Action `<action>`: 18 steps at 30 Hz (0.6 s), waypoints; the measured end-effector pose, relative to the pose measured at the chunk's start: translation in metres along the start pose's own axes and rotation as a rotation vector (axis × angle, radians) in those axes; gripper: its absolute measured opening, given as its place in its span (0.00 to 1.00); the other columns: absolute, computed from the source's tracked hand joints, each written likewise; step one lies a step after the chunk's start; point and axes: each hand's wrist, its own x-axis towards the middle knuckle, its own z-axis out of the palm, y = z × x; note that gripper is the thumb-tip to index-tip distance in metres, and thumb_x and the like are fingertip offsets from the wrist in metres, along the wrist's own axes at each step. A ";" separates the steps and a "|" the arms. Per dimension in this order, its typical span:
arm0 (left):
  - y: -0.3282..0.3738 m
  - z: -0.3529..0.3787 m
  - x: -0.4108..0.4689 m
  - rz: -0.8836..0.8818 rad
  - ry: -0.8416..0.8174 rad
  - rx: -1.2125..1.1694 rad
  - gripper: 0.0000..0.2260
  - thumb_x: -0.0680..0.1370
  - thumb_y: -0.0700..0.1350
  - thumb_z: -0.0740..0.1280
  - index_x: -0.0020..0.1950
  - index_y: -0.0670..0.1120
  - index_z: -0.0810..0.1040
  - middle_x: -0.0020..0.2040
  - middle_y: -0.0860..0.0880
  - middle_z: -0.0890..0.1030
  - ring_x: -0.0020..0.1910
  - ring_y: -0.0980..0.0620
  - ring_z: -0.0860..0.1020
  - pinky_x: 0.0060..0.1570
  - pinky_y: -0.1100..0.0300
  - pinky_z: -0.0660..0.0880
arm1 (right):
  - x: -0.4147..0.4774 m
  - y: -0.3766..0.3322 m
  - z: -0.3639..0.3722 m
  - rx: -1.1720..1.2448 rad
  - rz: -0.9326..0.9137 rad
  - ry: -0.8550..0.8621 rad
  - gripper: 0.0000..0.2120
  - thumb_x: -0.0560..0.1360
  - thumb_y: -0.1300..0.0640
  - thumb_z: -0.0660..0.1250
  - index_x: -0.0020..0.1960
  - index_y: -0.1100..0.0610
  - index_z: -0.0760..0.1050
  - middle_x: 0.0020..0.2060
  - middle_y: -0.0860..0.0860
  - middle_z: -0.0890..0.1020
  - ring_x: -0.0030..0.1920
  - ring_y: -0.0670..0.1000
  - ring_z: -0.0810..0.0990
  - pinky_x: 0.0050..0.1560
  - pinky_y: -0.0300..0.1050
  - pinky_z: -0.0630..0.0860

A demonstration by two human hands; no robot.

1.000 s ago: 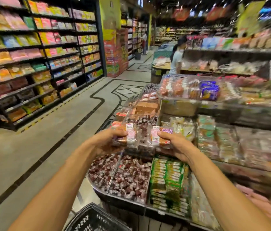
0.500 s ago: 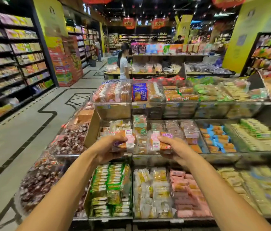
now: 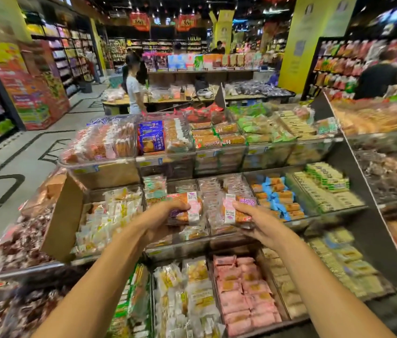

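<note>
head view: shop shelf bins [image 3: 109, 167] hold wrapped snacks [image 3: 236, 298]; left hand [image 3: 158, 222] grips one pack [image 3: 190, 207], right hand [image 3: 259, 224] grips another pack [image 3: 237, 211].

Glossy clear plastic snack packets [image 3: 187, 207], shiny transparent acrylic bins [image 3: 129, 162], matt brown cardboard divider [image 3: 63, 215]

Seen from a head-worn camera, a person's two arms fill the lower half of the view. The left forearm [image 3: 99, 276] and right forearm [image 3: 314, 276] are bare along their whole visible length, from the frame's bottom edge to the wrists, and lean in outline. The left hand [image 3: 160, 223] and right hand [image 3: 258, 223] are bare too. The wide-angle lens makes the arms look long and tapering; finger detail is too soft to make out.
</note>
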 end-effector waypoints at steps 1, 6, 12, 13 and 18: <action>0.003 0.003 0.012 -0.003 -0.019 0.007 0.08 0.76 0.42 0.75 0.52 0.43 0.79 0.44 0.44 0.81 0.41 0.47 0.78 0.47 0.52 0.77 | 0.007 -0.003 -0.004 0.010 -0.001 0.015 0.19 0.76 0.52 0.77 0.61 0.61 0.81 0.52 0.58 0.88 0.49 0.55 0.88 0.42 0.46 0.83; 0.015 0.017 0.070 -0.012 -0.051 0.069 0.04 0.78 0.42 0.72 0.50 0.42 0.80 0.41 0.45 0.81 0.38 0.49 0.77 0.42 0.55 0.76 | 0.048 -0.012 -0.026 0.027 -0.018 0.068 0.19 0.77 0.51 0.76 0.63 0.59 0.80 0.51 0.56 0.88 0.46 0.54 0.88 0.41 0.45 0.83; 0.015 0.027 0.119 -0.054 -0.047 0.113 0.03 0.78 0.43 0.72 0.50 0.45 0.81 0.39 0.48 0.83 0.37 0.51 0.80 0.41 0.56 0.76 | 0.095 -0.009 -0.053 0.039 -0.002 0.134 0.33 0.71 0.45 0.80 0.70 0.58 0.76 0.54 0.55 0.88 0.53 0.55 0.88 0.43 0.47 0.84; 0.015 0.028 0.126 -0.055 -0.042 0.126 0.03 0.78 0.43 0.72 0.50 0.45 0.81 0.38 0.48 0.83 0.36 0.51 0.80 0.41 0.56 0.76 | 0.103 -0.009 -0.057 0.043 -0.003 0.142 0.33 0.71 0.45 0.79 0.71 0.57 0.75 0.54 0.55 0.88 0.53 0.56 0.88 0.43 0.47 0.83; 0.007 0.042 0.156 -0.053 0.021 0.183 0.10 0.78 0.44 0.71 0.56 0.41 0.82 0.44 0.45 0.85 0.41 0.50 0.82 0.48 0.54 0.78 | 0.136 -0.005 -0.078 0.078 0.007 0.199 0.27 0.74 0.46 0.78 0.68 0.57 0.78 0.52 0.54 0.88 0.51 0.54 0.87 0.45 0.48 0.82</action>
